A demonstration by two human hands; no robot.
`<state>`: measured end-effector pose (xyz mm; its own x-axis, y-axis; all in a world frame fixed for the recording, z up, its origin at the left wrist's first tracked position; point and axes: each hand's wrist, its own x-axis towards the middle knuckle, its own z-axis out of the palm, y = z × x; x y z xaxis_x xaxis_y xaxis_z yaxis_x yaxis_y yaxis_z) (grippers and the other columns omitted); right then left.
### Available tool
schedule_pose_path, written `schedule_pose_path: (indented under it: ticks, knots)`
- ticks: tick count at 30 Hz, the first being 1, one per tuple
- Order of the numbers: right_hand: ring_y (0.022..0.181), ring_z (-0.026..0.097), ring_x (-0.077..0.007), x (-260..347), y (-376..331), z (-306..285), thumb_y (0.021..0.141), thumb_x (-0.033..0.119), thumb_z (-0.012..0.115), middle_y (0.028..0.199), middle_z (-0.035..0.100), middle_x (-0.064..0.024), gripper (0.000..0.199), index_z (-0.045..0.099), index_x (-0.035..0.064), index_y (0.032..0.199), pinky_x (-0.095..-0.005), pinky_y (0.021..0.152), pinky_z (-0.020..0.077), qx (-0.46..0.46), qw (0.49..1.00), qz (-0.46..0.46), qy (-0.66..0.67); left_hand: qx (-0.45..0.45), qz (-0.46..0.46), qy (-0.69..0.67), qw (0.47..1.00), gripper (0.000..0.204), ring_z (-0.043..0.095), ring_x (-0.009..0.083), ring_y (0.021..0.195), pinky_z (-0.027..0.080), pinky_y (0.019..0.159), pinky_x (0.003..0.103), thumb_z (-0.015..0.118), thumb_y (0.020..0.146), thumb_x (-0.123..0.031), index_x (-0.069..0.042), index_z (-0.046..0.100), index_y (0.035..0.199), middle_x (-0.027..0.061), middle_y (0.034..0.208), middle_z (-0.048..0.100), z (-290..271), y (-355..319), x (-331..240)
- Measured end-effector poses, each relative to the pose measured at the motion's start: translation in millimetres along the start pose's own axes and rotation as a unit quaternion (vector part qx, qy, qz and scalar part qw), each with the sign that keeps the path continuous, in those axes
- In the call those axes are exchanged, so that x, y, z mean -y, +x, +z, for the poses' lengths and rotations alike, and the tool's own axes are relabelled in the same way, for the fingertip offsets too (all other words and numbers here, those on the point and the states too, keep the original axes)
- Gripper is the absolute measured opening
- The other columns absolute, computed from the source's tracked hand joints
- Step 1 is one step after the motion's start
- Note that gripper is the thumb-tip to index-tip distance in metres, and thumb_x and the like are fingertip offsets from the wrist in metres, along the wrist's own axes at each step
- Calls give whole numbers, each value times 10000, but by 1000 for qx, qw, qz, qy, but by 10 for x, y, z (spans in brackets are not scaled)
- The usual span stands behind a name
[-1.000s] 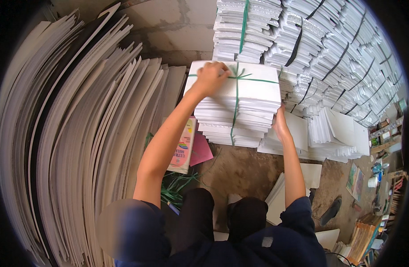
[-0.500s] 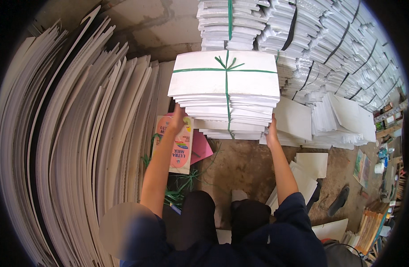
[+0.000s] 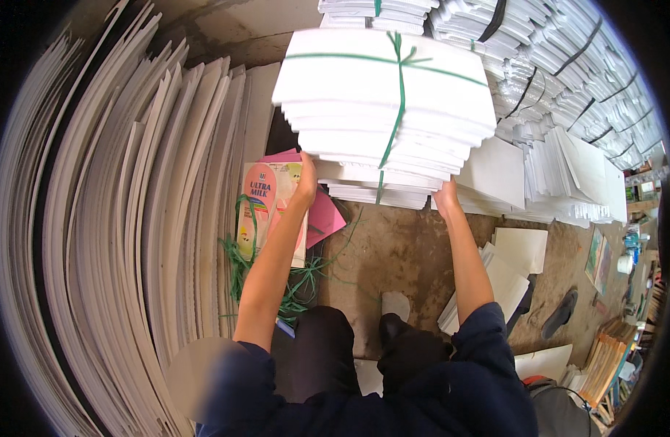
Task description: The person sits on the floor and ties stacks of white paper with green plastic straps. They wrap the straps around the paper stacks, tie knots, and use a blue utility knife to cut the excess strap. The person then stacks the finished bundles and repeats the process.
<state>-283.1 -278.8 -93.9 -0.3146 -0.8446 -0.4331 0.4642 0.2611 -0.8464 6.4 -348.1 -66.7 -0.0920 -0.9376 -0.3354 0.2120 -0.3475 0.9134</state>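
A thick bundle of white sheets [image 3: 382, 95], tied crosswise with green string [image 3: 400, 80], is lifted off the floor in front of me. My left hand [image 3: 306, 182] grips under its left lower edge. My right hand [image 3: 445, 195] holds it under the right lower edge. Both arms are stretched forward, and the fingers are hidden beneath the stack.
Large white boards [image 3: 123, 240] lean in a row along the left. Tied white bundles [image 3: 568, 80] are stacked at the back right. Printed and pink cards [image 3: 276, 204] and loose green string [image 3: 240, 269] lie on the brown floor [image 3: 393, 255]. Loose white sheets [image 3: 510, 262] lie at right.
The bundle has risen off the stack toward the camera and looks larger. My left hand moved from the bundle's top to its underside; the right hand stays under the right edge.
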Motion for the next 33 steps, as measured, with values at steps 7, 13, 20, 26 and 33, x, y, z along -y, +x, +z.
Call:
schedule_pose_path:
  ticks: [7,13,20,26,33]
  knots:
    - [1275,272,-262,922,-315,16,913,477,300,1363,330,-106,612,255,51,1349,-404,1040,213,-105,976,-186,-40,-6,145,22,989,679,104,241,1338,69,1077,363,168,908,-540,-66,128,1392,107,1446,136,-150,-118,-582]
    - [1231,361,-270,2089,-1085,976,904,349,406,1301,418,-104,437,409,95,1260,-377,1008,281,-53,739,-565,-363,-51,484,416,768,599,220,289,1304,161,1058,430,486,797,-470,-138,396,1289,108,1384,303,397,-662,-2012]
    - [983,562,-335,2214,-481,1289,878,301,455,1045,585,-181,292,546,159,1116,-423,774,475,-147,605,-549,-557,-132,555,445,691,351,486,332,1102,443,865,389,646,704,-376,-156,664,977,106,1081,597,834,-131,-2117]
    - [982,559,-344,2191,-443,1263,883,266,415,1085,563,-200,296,522,195,1150,-424,751,490,-149,608,-540,-562,-151,559,463,670,331,489,307,1096,455,854,375,613,739,-375,-164,649,991,78,1095,589,865,-115,-2060]
    - [1277,257,-324,2161,-963,1090,893,373,420,1323,378,-143,481,370,76,1268,-539,1031,126,-134,621,-505,-584,-167,469,629,597,416,378,248,1204,235,940,630,449,829,-476,-272,516,1185,9,1265,463,705,-380,-2017]
